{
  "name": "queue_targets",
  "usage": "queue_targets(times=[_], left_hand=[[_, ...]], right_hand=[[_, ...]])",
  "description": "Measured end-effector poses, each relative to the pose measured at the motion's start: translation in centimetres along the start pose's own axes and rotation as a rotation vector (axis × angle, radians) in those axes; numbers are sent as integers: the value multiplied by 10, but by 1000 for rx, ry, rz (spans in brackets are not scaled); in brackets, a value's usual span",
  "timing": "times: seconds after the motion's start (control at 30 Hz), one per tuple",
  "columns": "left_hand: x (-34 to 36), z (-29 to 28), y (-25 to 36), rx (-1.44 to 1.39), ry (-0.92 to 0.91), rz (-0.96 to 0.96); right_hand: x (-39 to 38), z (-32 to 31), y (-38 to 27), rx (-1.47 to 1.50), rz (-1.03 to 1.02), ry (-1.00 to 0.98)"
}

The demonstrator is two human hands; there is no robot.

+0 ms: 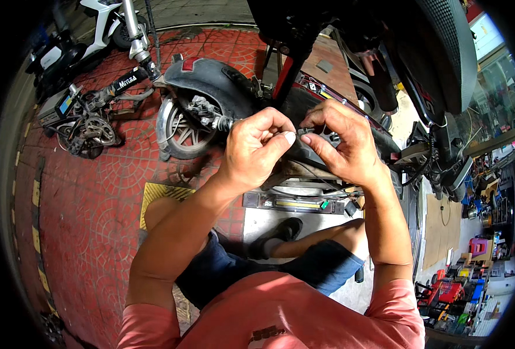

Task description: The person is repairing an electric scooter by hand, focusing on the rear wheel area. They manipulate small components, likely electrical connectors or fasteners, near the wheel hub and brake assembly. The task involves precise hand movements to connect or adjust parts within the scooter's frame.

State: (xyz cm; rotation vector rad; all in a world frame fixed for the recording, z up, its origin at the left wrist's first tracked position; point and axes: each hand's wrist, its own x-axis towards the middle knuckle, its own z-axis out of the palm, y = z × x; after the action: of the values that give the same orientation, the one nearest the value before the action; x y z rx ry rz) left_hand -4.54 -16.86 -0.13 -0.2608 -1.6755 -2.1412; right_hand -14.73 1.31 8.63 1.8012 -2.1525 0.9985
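Note:
My left hand [256, 146] is closed in a pinch, thumb against the curled fingers. What it grips, if anything, is too small to make out. Just to its right, my right hand [346, 142] pinches a small dark connector [307, 131] between thumb and fingers, with the fingertips of both hands close together. Both hands are raised over the body of an electric scooter. Its black rear fender [208, 78] and spoked wheel [182, 131] lie to the left of my hands. A thin black cable [312, 173] runs below my right hand.
A long grey bar [292, 203] lies near my foot. Overhead at right hangs a dark vehicle part with a textured panel [452, 52]. A stripped scooter frame [91, 119] and a white scooter [97, 29] stand at left on red paving. Tools and boxes [449, 291] crowd the right.

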Motion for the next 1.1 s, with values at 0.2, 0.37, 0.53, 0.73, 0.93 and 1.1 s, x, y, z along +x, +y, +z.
queue_targets(times=[0.2, 0.37, 0.53, 0.73, 0.93, 1.1], left_hand=[[1, 1, 9, 28, -11, -17], [-1, -2, 3, 12, -18, -36], [0, -4, 2, 3, -18, -59], [5, -8, -11, -81, -8, -73], [6, -13, -12, -154, -23, -111], [7, -23, -12, -295, 61, -171]], right_hand=[[-1, 0, 4, 17, -23, -6], [0, 3, 5, 49, 14, -43], [-2, 9, 11, 137, 75, -12], [-8, 20, 19, 229, 195, 15], [-6, 22, 19, 284, 255, 1], [-15, 61, 23, 809, 572, 60]])
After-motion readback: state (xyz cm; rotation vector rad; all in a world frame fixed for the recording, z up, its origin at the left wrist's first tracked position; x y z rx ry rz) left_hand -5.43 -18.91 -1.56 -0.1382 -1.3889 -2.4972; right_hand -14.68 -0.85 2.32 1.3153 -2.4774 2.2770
